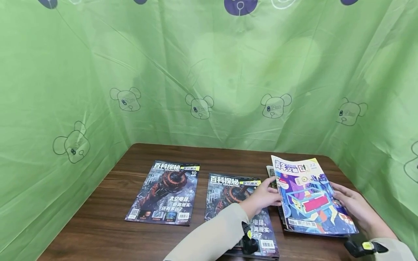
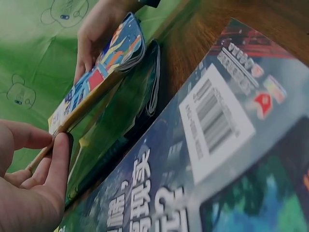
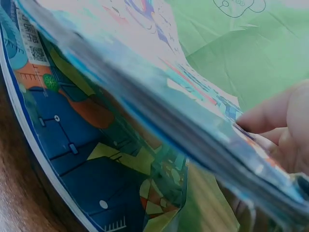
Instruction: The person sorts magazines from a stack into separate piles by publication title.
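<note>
The dark wooden table (image 1: 94,224) has rounded far corners. A magazine (image 1: 166,195) lies flat on its left part, a matching magazine (image 1: 225,197) near the middle, a blue magazine (image 3: 72,128) towards the right.

Green curtain (image 1: 235,69) behind brown table (image 1: 101,214)

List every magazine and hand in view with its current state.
Held magazine: closed, raised
Lower magazine: beneath it, partly hidden
Middle magazine: closed, flat, partly hidden by left sleeve
Left magazine: closed, flat, cover up
Left hand: pinching the held magazine's edge
Right hand: holding opposite edge
</note>
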Action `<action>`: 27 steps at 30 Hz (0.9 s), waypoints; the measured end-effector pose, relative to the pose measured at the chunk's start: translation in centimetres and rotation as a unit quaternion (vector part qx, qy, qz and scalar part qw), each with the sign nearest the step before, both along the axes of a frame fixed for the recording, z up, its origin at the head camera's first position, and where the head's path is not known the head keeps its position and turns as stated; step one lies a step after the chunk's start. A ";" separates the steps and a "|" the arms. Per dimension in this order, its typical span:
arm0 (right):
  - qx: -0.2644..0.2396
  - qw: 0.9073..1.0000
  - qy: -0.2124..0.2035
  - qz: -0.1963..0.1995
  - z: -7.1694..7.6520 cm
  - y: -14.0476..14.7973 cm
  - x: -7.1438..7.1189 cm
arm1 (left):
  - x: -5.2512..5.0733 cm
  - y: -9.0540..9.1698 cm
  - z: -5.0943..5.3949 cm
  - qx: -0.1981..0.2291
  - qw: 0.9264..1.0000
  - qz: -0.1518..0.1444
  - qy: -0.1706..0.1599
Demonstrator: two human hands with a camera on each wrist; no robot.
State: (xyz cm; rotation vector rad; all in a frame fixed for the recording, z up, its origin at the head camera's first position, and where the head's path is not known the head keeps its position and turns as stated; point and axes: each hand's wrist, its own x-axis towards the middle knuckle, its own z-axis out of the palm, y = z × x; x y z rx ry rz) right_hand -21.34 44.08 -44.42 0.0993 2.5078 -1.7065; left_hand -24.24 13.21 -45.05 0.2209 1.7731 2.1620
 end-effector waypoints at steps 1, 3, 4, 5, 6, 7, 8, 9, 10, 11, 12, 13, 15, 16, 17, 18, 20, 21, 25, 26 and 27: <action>0.010 1.000 0.003 0.000 0.0 0.0 0.0 | 0.0 0.1 0.0 -0.002 1.000 0.006 0.000; 0.022 1.000 0.005 -0.001 -0.1 0.2 -0.2 | 0.0 0.4 0.0 -0.004 1.000 0.015 0.001; 0.025 1.000 0.004 -0.003 -0.1 0.3 -0.2 | 0.0 0.5 0.0 -0.004 1.000 0.020 0.001; 0.026 1.000 0.004 -0.002 -0.2 0.3 -0.3 | 0.0 0.6 -0.1 -0.004 1.000 0.023 -0.001; 0.025 1.000 0.002 -0.002 -0.3 0.4 -0.3 | 0.0 0.8 -0.2 -0.001 1.000 0.027 -0.002; 0.026 1.000 0.001 0.000 -0.3 0.4 -0.4 | 0.0 0.8 -0.4 -0.001 1.000 0.031 -0.004; 0.029 1.000 0.001 -0.001 -0.4 0.4 -0.5 | 0.0 0.9 -0.5 0.000 0.999 0.034 -0.005; 0.034 0.999 0.001 0.000 -0.4 0.4 -0.5 | -0.1 1.0 -0.6 -0.001 0.999 0.036 -0.005; 0.038 0.999 0.001 0.001 -0.5 0.4 -0.6 | -0.1 1.1 -0.8 -0.005 0.999 0.039 -0.006; 0.043 0.999 0.001 0.002 -0.5 0.4 -0.7 | -0.1 1.1 -0.9 -0.012 0.999 0.040 -0.003; 0.047 0.999 0.001 0.004 -0.6 0.4 -0.7 | -0.1 1.1 -1.0 -0.023 0.999 0.041 0.002; 0.055 0.998 0.002 0.005 -0.6 0.4 -0.8 | -0.1 1.1 -1.0 -0.037 0.998 0.041 0.007; 0.066 0.998 0.000 0.008 -0.7 0.3 -0.9 | 0.0 1.0 -1.0 -0.073 0.996 0.041 0.023; 0.071 0.997 -0.003 0.012 -0.7 0.3 -0.9 | 0.1 0.9 -0.9 -0.099 0.994 0.038 0.036; 0.074 0.997 -0.006 0.015 -0.8 0.3 -0.9 | 0.2 0.8 -0.9 -0.124 0.991 0.035 0.048; 0.075 0.997 -0.012 0.017 -0.8 0.2 -1.0 | 0.2 0.7 -0.7 -0.149 0.987 0.033 0.059; 0.076 0.997 -0.021 0.021 -0.9 0.2 -1.0 | 0.4 0.5 -0.5 -0.202 0.975 0.027 0.085; 0.075 0.997 -0.027 0.022 -1.0 0.2 -1.0 | 0.5 0.4 -0.4 -0.228 0.968 0.024 0.099; 0.075 0.996 -0.041 0.020 -1.1 0.3 -1.1 | 0.6 0.2 -0.1 -0.300 0.944 0.016 0.136; 0.074 0.996 -0.044 0.021 -1.1 0.3 -1.1 | 0.6 0.1 0.0 -0.308 0.941 0.015 0.140; 0.070 0.996 -0.047 0.020 -1.2 0.3 -1.1 | 0.5 0.1 0.1 -0.313 0.939 0.013 0.143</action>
